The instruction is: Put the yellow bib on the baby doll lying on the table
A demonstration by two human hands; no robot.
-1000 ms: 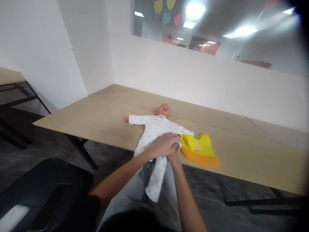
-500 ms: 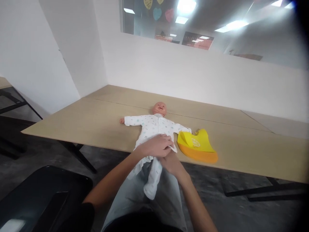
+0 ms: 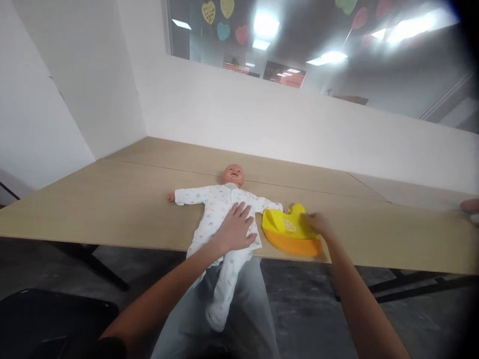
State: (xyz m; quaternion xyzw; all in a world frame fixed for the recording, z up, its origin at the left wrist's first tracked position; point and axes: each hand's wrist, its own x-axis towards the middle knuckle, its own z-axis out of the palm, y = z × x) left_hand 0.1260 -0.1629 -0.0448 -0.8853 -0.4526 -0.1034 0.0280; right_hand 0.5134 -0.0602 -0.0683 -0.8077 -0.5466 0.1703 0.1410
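A baby doll (image 3: 219,202) in a white patterned sleepsuit lies on its back on the light wooden table (image 3: 112,199), its legs hanging over the near edge. My left hand (image 3: 236,227) rests flat on the doll's belly, fingers spread. Just right of the doll lies a yellow and orange silicone bib (image 3: 290,233). My right hand (image 3: 317,223) is on the bib's right side, its fingers curled onto the yellow part.
The table runs along a white wall with a window above it. A dark chair (image 3: 52,324) stands at the lower left. Part of another person's hand (image 3: 470,207) shows at the far right edge. My grey-trousered lap is below the doll's legs.
My right hand has left the doll's waist and moved right onto the bib. My left hand has opened flat on the doll's belly. The camera has shifted to the right.
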